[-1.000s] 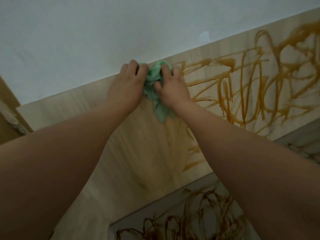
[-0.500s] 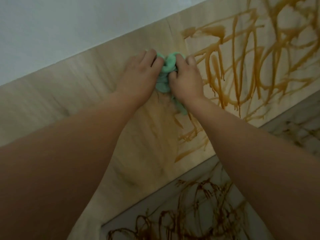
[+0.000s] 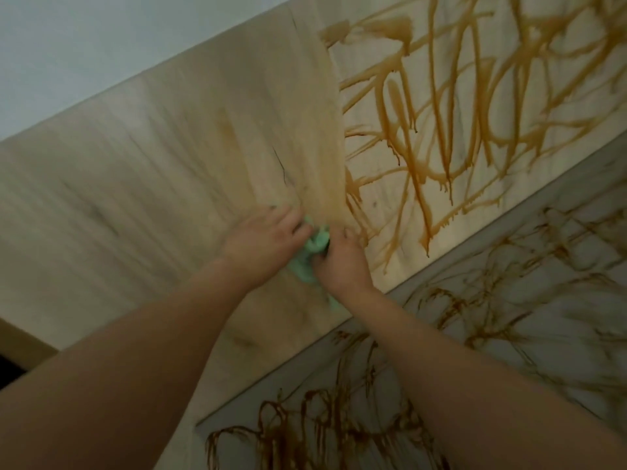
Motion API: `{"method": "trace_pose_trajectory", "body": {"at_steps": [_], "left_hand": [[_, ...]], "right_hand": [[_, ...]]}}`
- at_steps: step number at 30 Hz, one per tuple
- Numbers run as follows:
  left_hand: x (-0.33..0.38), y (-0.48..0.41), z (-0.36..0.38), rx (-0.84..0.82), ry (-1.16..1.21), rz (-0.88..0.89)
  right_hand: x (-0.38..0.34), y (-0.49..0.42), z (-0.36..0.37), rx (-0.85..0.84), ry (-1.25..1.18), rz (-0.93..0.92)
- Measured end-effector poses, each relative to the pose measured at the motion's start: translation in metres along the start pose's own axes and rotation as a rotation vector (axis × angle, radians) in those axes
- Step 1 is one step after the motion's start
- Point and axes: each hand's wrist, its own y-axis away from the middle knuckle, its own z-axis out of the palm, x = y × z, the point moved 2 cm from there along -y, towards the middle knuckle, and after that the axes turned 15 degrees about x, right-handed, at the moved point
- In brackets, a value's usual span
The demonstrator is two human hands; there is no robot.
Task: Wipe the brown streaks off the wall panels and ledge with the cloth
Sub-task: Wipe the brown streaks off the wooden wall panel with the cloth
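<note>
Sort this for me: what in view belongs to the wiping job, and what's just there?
Job: green cloth, bunched between left hand and right hand; wooden wall panel; brown streaks; streaked grey ledge.
Just there: white wall above the panel; wooden edge at lower left.

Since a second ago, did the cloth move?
Yes. The cloth slid down the panel, from its top edge by the white wall to near its bottom edge.

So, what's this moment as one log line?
action: wiping wood panel | left hand, right hand: grip green cloth | brown streaks: right of hands, on ledge
</note>
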Motion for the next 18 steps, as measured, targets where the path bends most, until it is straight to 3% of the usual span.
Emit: {"method": "trace_pose_trajectory", "body": {"at_steps": [4,8,11,18], "left_hand": [[-0.063,-0.048,-0.042,0.142,-0.152,-0.231],[-0.099,-0.042,-0.072,0.268,-0.226,-0.411],[-0.085,-0.018,-0.062,0.225,-0.194,-0.486],[-0.030,0.008,-0.034,-0.001,-0.117,-0.183]], "right_hand": [[-0.067,-0.062,-0.039,0.232,-0.188,-0.037],[-0.121,-0.093,-0.054,0.210,-0.303,-0.221],[-0.110,-0.071,-0.038,0.172,-0.214,-0.300],[-0.039,-0.014,-0.017,0.008,0.039,-0.429]]}}
